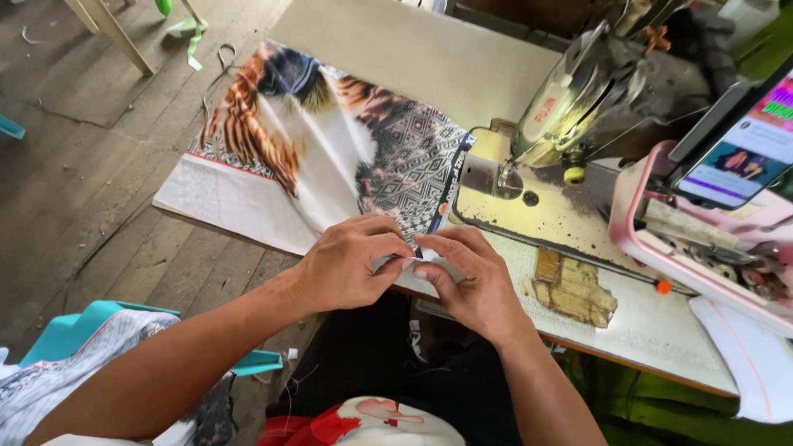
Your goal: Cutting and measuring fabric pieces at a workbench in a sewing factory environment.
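Note:
A printed cloth [322,140] with orange, black and white patterns lies spread over the left part of a sewing table [413,58]. At its near edge my left hand [351,264] and my right hand [471,285] meet, both pinching the cloth's edge between fingers and thumbs. The hands touch each other just left of the sewing machine's metal plate [483,177]. The pinched bit of cloth is mostly hidden by my fingers.
An old sewing machine [595,91] stands at the back right of the worn table. A phone [743,149] rests on a pink tray [661,239] at the far right. White cloth [756,355] lies at the right edge. A teal chair [91,326] with fabric stands on the plank floor at the left.

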